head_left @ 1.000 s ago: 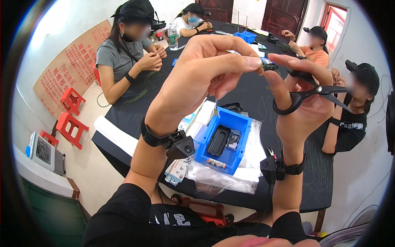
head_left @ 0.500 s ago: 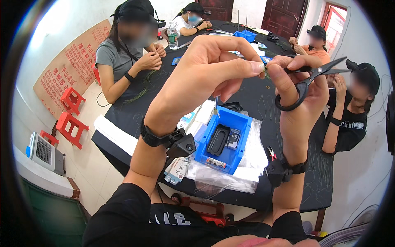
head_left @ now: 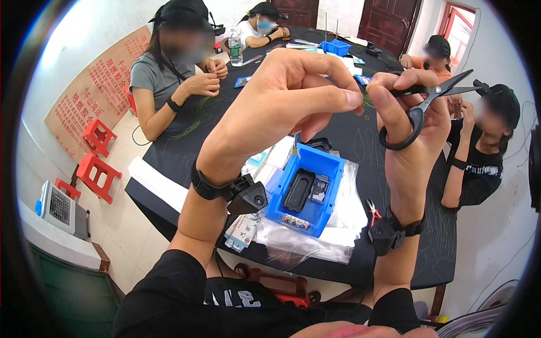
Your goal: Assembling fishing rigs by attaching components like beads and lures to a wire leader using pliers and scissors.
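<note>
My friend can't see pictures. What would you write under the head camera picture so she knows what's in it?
Two raised hands meet: the left hand pinches something tiny, and the right hand holds black scissors. Below, a blue bin of small parts sits on a black table where other people work.

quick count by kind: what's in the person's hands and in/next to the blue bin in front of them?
Scissors: 1, black-handled, in the right hand; scissors
Thin wire piece: 1, pinched by the left hand; wire
Blue bin: 1
Black parts in the bin: 2
Red-handled pliers: 1
Total: 6
</note>
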Motion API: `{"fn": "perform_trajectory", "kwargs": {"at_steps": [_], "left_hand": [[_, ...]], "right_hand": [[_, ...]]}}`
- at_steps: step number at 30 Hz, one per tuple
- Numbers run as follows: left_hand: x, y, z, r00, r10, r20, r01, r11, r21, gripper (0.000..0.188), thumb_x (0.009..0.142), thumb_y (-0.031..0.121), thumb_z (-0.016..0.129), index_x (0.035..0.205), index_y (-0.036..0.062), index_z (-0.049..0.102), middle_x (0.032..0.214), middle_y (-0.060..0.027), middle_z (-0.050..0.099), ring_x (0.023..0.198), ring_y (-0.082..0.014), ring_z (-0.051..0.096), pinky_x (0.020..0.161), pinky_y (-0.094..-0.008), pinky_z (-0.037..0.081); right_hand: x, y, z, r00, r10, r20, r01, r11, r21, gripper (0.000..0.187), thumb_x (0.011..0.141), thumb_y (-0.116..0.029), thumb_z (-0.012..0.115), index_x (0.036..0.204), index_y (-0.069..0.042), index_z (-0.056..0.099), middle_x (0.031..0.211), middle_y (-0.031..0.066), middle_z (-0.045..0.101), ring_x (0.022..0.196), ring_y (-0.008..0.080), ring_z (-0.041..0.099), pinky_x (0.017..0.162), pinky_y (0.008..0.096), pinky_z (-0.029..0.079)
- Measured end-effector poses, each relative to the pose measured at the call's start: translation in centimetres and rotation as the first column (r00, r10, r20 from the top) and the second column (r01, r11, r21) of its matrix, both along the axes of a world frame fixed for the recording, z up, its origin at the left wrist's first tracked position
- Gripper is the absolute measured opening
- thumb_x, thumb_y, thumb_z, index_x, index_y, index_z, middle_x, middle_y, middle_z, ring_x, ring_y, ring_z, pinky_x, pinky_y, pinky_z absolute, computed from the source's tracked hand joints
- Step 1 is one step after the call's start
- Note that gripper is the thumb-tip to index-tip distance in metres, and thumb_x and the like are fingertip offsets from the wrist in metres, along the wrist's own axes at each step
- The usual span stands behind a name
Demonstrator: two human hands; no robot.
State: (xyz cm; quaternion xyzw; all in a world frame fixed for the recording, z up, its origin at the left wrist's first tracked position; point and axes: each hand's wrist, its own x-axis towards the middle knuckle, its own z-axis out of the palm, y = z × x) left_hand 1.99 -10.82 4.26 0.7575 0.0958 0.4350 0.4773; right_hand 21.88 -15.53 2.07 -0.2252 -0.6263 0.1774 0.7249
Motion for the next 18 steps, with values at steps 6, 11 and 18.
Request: {"fn": "perform_trajectory", "kwargs": {"at_steps": [6, 11, 18], "left_hand": [[0.0, 0.0, 0.1, 1.0, 0.001, -0.004, -0.001, 1.0, -0.009, 0.021, 0.099, 0.019, 0.07, 0.102, -0.0025, 0.073, 0.065, 0.0039, 0.058, 0.044, 0.0011, 0.042, 0.041, -0.0165, 0.027], [-0.2, -0.1, 0.3, 0.999, 0.04, 0.02, -0.04, 0.999, 0.005, 0.02, 0.1, 0.02, 0.072, 0.103, 0.0006, 0.074, 0.062, 0.0019, 0.061, 0.047, -0.0015, 0.049, 0.045, -0.0186, 0.031], [0.5, -0.3, -0.1, 0.966, 0.202, 0.162, -0.236, 0.946, 0.225, 0.018, 0.104, 0.016, 0.068, 0.108, -0.0016, 0.072, 0.07, -0.0008, 0.066, 0.05, -0.0013, 0.05, 0.046, -0.0178, 0.033]], "right_hand": [[0.1, -0.5, 0.3, 1.0, 0.002, -0.01, -0.002, 0.999, -0.042, 0.021, 0.095, -0.009, 0.079, 0.109, -0.002, 0.064, 0.09, 0.0114, 0.077, 0.061, 0.0019, 0.059, 0.053, 0.0156, 0.039], [0.0, -0.4, 0.7, 0.999, 0.002, -0.05, -0.002, 1.0, -0.013, 0.023, 0.098, -0.013, 0.076, 0.111, 0.0, 0.063, 0.085, 0.0162, 0.077, 0.044, 0.0019, 0.049, 0.042, 0.0169, 0.033], [0.7, -1.1, 0.7, 0.999, 0.049, -0.002, -0.049, 0.989, -0.139, 0.028, 0.094, -0.022, 0.079, 0.1, 0.002, 0.067, 0.067, 0.0071, 0.068, 0.046, 0.0015, 0.049, 0.044, 0.019, 0.032]]}}
